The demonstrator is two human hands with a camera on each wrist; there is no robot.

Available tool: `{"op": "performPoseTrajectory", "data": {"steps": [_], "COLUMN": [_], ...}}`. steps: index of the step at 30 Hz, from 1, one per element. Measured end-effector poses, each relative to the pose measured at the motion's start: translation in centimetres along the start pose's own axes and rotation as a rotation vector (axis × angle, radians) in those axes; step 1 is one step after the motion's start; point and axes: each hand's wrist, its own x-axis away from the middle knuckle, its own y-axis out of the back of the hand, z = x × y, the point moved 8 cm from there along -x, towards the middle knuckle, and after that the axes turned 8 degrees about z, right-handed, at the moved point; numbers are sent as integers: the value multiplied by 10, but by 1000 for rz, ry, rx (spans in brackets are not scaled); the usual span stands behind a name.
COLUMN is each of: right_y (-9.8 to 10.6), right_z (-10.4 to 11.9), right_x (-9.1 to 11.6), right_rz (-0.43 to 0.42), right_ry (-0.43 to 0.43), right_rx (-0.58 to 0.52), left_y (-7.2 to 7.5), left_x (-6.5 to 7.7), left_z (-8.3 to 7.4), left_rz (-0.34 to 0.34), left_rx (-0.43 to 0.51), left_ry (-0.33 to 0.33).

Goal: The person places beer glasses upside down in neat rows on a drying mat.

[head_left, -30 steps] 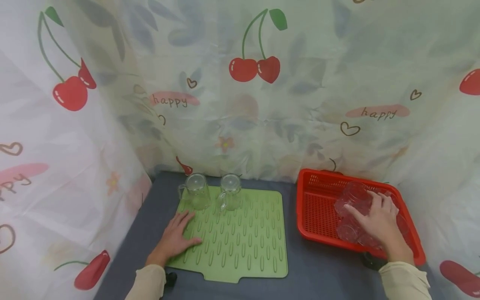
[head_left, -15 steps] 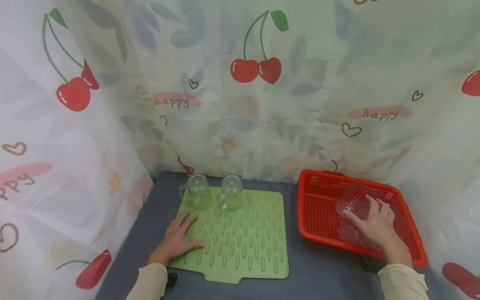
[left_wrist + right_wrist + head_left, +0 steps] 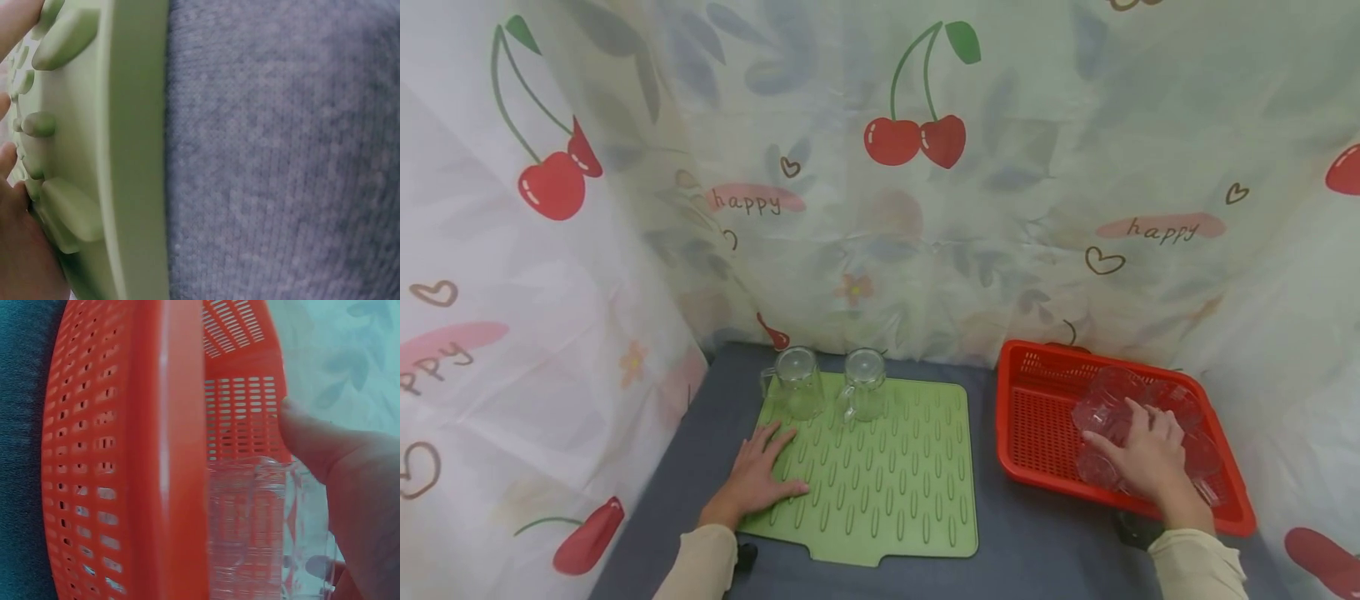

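Note:
My left hand (image 3: 756, 477) rests with fingers spread on the left edge of a green ribbed drying mat (image 3: 902, 467). Just beyond its fingertips, two clear glass mugs (image 3: 801, 390) stand upside down on the mat's back edge. Over at the right, my right hand (image 3: 1152, 454) reaches into a red plastic basket (image 3: 1033, 483), over several clear glasses (image 3: 1101, 408). Its thumb stands out apart from the fingers. In the right wrist view the thumb (image 3: 312, 437) extends above a clear glass (image 3: 250, 519) behind the basket rim; the other fingers are mostly hidden there.
Mat and basket lie on a grey cloth-covered table (image 3: 992, 550). Curtains (image 3: 910, 250) printed with cherries surround it at the back and sides. The basket's left half shows its perforated floor.
The right hand has shifted slightly left and toward the person over the glasses, its fingers drawn in a little. The left hand stays on the mat.

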Motion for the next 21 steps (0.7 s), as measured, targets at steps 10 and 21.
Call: {"op": "performPoseTrajectory", "data": {"steps": [10,21], "right_y": [-7,-7], "right_z": [-2,-5], "right_x": [-6,-6], "right_rz": [10,9], "right_ry": [-9,-1], "right_rx": [38,51], "left_y": [-2,-4], "left_x": [-1,-2], "left_z": [4,5], "left_rz": [9,12], "left_rx": [-9,-6], "left_ry": [16,21]}}
